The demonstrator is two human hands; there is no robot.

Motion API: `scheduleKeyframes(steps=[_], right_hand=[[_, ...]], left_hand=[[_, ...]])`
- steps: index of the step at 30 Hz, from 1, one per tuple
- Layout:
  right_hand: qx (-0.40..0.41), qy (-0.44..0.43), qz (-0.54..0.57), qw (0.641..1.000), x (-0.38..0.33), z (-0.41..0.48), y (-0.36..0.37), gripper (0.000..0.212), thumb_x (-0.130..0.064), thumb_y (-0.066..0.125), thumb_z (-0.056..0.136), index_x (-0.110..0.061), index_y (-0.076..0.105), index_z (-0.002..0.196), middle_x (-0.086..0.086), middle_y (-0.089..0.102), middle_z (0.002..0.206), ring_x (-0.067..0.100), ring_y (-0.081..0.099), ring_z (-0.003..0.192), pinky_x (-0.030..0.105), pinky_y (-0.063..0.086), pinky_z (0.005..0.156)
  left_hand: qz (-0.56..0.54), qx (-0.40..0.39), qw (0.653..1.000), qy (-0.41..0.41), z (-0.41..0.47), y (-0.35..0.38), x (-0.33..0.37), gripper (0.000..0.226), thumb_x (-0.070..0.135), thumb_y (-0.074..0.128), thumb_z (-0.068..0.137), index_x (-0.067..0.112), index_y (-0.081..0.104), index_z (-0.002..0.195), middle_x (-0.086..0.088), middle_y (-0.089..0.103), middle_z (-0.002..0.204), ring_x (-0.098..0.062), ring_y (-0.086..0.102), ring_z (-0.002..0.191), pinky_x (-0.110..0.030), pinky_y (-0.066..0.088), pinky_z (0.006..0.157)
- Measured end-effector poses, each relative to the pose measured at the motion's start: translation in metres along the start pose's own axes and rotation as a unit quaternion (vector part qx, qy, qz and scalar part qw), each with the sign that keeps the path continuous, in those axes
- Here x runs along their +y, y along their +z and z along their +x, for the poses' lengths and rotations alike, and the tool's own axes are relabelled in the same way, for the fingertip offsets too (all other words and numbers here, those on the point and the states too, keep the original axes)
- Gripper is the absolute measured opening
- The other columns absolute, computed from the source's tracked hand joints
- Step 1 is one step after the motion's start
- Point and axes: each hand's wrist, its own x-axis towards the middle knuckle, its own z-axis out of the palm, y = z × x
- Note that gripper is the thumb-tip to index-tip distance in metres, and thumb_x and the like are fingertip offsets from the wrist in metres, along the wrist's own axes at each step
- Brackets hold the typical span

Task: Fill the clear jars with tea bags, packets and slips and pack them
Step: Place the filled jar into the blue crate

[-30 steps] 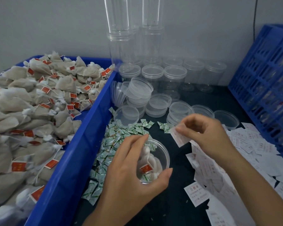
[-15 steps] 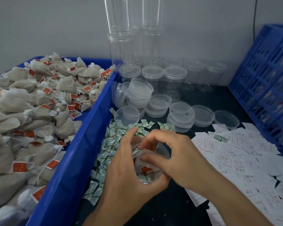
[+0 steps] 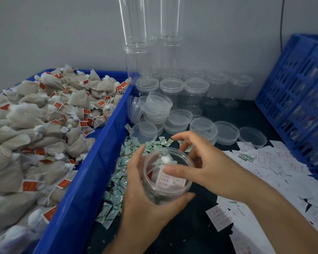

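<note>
Jar (image 3: 170, 189) base behind L hand (image 3: 145, 204)

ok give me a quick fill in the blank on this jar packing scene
The left hand grips the clear round plastic jar, which has no ____ on it. The white printed paper slip sits ____ that jar. The beige cloth tea bags with red tags are heaped in the ____ plastic bin.
Missing: lid; inside; blue.
</note>
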Motion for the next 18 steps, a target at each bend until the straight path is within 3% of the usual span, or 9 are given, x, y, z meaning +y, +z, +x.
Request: scheduleKeyframes(steps=[2, 5, 9, 11, 13, 14, 15, 16, 18], right_hand=[[-0.007, -0.008, -0.010, 1.000, -0.009, -0.011, -0.017, 0.084, -0.089, 0.063, 0.054, -0.061, 0.033, 0.128, -0.038, 0.044, 0.112, -0.008, 0.059, 0.098, 0.018, 0.053, 0.077], [0.003, -0.017, -0.113, 0.993, -0.022, -0.031, -0.042, 0.109, -0.094, 0.062, 0.048, -0.059, 0.016, 0.140, -0.043, 0.030, 0.125, -0.012, 0.043, 0.119, 0.027, 0.047, 0.095], [0.068, -0.009, -0.260, 0.963, -0.033, -0.058, -0.075, 0.117, -0.100, 0.049, 0.048, -0.051, -0.002, 0.142, -0.038, 0.025, 0.125, -0.010, 0.035, 0.115, 0.024, 0.041, 0.090], [0.106, -0.002, -0.299, 0.948, -0.036, -0.072, -0.095, 0.120, -0.102, 0.042, 0.044, -0.051, -0.004, 0.142, -0.038, 0.025, 0.126, -0.011, 0.030, 0.116, 0.019, 0.038, 0.086], [0.144, 0.003, -0.333, 0.932, -0.037, -0.086, -0.115, 0.123, -0.105, 0.034, 0.041, -0.050, -0.002, 0.144, -0.036, 0.028, 0.126, -0.012, 0.029, 0.117, 0.017, 0.037, 0.084], [0.160, 0.008, -0.345, 0.925, -0.037, -0.093, -0.125, 0.123, -0.105, 0.032, 0.040, -0.049, -0.002, 0.145, -0.036, 0.029, 0.127, -0.012, 0.029, 0.116, 0.017, 0.037, 0.085], [0.174, 0.016, -0.350, 0.920, -0.038, -0.099, -0.136, 0.124, -0.106, 0.030, 0.039, -0.048, -0.001, 0.145, -0.036, 0.028, 0.129, -0.013, 0.029, 0.116, 0.016, 0.036, 0.085], [0.189, 0.025, -0.349, 0.918, -0.039, -0.105, -0.147, 0.125, -0.106, 0.031, 0.038, -0.048, 0.002, 0.145, -0.037, 0.029, 0.133, -0.015, 0.030, 0.116, 0.016, 0.036, 0.086], [0.229, 0.040, -0.341, 0.911, -0.042, -0.116, -0.171, 0.126, -0.107, 0.036, 0.038, -0.048, 0.016, 0.148, -0.036, 0.038, 0.138, -0.015, 0.037, 0.118, 0.019, 0.038, 0.093]], left_hand=[[-0.005, 0.007, 0.999, 0.033, 0.011, 0.007, 0.012, 0.111, 0.034, 0.087, 0.052, 0.024, 0.026, 0.144, 0.022, 0.055, 0.123, 0.001, 0.058, 0.112, -0.007, 0.047, 0.084], [-0.005, -0.015, 0.996, 0.093, 0.029, 0.024, 0.032, 0.109, 0.034, 0.084, 0.057, 0.019, 0.022, 0.146, 0.024, 0.052, 0.126, 0.001, 0.057, 0.114, -0.008, 0.046, 0.086], [-0.096, -0.016, 0.990, 0.105, 0.042, 0.072, 0.065, 0.106, 0.047, 0.082, 0.060, 0.026, 0.023, 0.146, 0.025, 0.053, 0.125, -0.001, 0.059, 0.112, -0.013, 0.050, 0.083], [-0.158, -0.019, 0.982, 0.106, 0.052, 0.097, 0.084, 0.098, 0.065, 0.075, 0.066, 0.028, 0.029, 0.144, 0.021, 0.057, 0.122, -0.002, 0.061, 0.107, -0.016, 0.052, 0.082], [-0.211, -0.035, 0.973, 0.082, 0.070, 0.117, 0.104, 0.128, 0.082, 0.076, 0.038, 0.023, 0.034, 0.144, 0.000, 0.060, 0.123, -0.006, 0.064, 0.106, -0.028, 0.055, 0.087], [-0.247, -0.055, 0.966, 0.049, 0.080, 0.123, 0.114, 0.148, 0.083, 0.077, 0.020, 0.009, 0.037, 0.142, -0.009, 0.060, 0.124, -0.009, 0.063, 0.108, -0.033, 0.053, 0.093], [-0.284, -0.076, 0.955, 0.030, 0.090, 0.130, 0.119, 0.154, 0.080, 0.076, 0.013, -0.002, 0.038, 0.138, -0.014, 0.056, 0.130, -0.013, 0.059, 0.115, -0.037, 0.048, 0.101], [-0.280, -0.093, 0.955, 0.036, 0.096, 0.140, 0.127, 0.149, 0.075, 0.078, 0.019, -0.004, 0.035, 0.138, -0.012, 0.052, 0.137, -0.018, 0.054, 0.124, -0.039, 0.043, 0.106], [-0.174, -0.138, 0.967, 0.128, 0.097, 0.160, 0.140, 0.129, 0.055, 0.086, 0.046, 0.016, 0.016, 0.146, 0.015, 0.051, 0.136, -0.008, 0.054, 0.124, -0.027, 0.049, 0.098]])
